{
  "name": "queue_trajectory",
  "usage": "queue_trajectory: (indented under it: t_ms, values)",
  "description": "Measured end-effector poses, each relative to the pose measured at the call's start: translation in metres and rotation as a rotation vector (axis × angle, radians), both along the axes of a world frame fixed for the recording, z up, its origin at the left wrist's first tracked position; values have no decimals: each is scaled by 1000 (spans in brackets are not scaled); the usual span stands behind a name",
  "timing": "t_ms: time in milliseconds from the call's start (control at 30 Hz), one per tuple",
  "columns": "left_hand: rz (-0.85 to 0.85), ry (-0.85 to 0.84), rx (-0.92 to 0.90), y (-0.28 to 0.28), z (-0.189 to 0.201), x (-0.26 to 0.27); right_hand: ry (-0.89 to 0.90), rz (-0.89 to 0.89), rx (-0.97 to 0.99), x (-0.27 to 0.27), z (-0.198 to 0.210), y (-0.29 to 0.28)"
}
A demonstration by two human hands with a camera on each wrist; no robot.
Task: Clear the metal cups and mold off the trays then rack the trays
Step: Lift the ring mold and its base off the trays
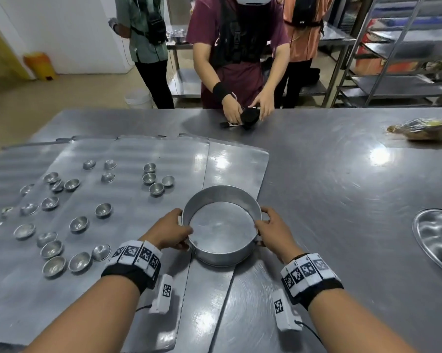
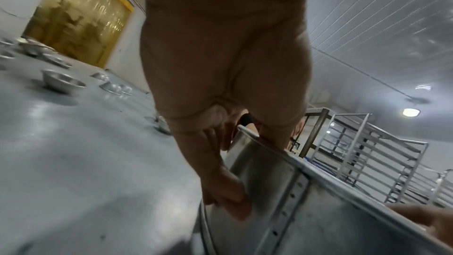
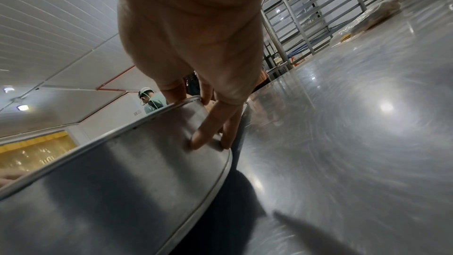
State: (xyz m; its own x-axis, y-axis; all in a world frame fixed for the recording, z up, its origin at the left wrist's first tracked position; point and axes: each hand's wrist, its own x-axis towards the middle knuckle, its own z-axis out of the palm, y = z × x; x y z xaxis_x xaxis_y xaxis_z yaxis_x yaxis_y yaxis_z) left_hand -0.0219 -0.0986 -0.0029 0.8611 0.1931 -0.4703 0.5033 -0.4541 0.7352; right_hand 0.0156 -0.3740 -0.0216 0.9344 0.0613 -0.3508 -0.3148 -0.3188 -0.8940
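Observation:
A round metal mold (image 1: 221,253) is held between both hands over the right-hand tray (image 1: 236,164). My left hand (image 1: 175,231) grips its left wall, thumb over the rim; in the left wrist view the mold (image 2: 282,191) shows beside my left hand's fingers (image 2: 228,187). My right hand (image 1: 270,229) grips the right wall, thumb over the rim; the right wrist view shows fingers (image 3: 208,133) pressed on the mold's outer wall (image 3: 110,181). Several small metal cups (image 1: 78,223) lie scattered on the flat trays (image 1: 138,154) to the left.
A heart-shaped metal pan (image 1: 436,238) lies at the table's right edge, a wrapped package (image 1: 422,128) at the far right. Across the steel table (image 1: 329,187) a person handles a black wrist strap (image 1: 249,117). Tray racks (image 1: 398,47) stand behind.

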Motion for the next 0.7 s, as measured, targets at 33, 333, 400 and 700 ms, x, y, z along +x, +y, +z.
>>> queue_trajectory:
  t_ms: [33, 333, 400, 700]
  values:
    - [-10, -27, -12, -5, 0, 1, -9, -14, -1, 0, 0, -5]
    - [-257, -225, 29, -117, -7, 17, -57, -258, -117, -21, -5, -107]
    - [-342, -232, 34, -143, -10, 18, -37, -313, -141, -35, -8, -132]
    - [-463, -214, -26, -178, -32, 2, 35, -342, -185, -83, -15, -173]
